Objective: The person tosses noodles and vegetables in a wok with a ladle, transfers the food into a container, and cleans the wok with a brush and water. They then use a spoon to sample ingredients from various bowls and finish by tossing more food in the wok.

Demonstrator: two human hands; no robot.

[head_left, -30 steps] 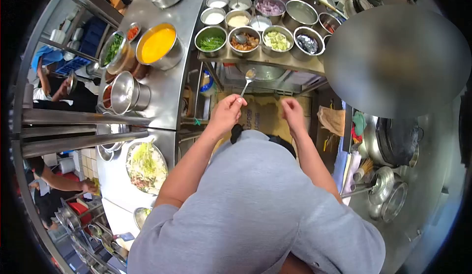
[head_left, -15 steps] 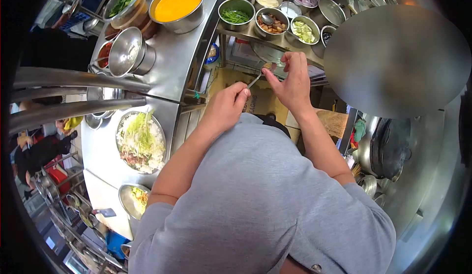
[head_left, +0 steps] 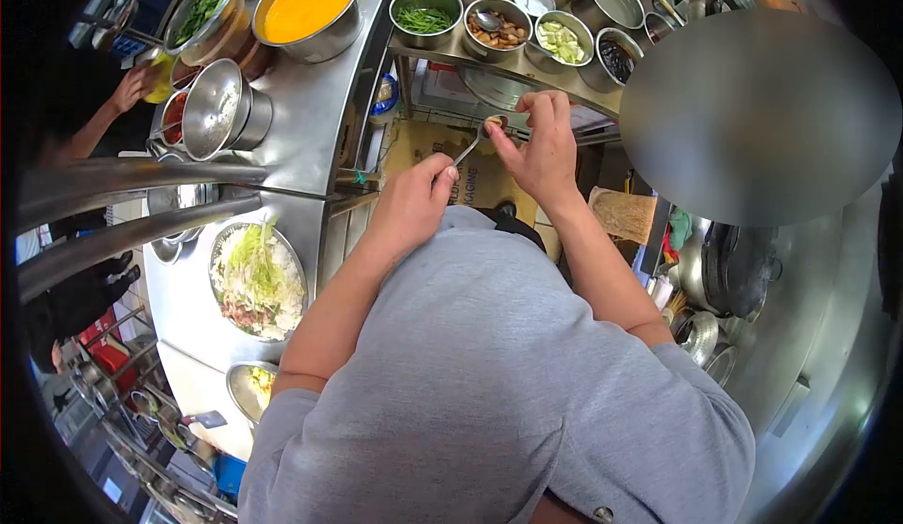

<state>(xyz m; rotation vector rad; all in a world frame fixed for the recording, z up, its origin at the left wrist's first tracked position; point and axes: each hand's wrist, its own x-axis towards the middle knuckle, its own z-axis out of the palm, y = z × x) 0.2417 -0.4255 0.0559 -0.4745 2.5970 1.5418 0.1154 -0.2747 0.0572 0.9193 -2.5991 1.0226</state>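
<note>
My left hand is closed around the handle of a spoon, which points up and away from me. A small light-brown bit of food sits at the spoon's far end. My right hand is beside that end, its thumb against the food or the spoon's edge. Its other fingers are curled and stand apart from the thumb. Both hands are in front of my grey shirt, above a flattened cardboard piece on the floor.
Ahead is a shelf of steel bowls with green beans, browned pieces and pale-green chunks. On the left counter are a pot of orange liquid and a plate of shredded vegetables. A co-worker's hand is at far left.
The view has shifted slightly, so counters and bowls appear moved. My hands keep nearly the same pose around the spoon. A co-worker's hand with something yellow has come into view at the upper left.
</note>
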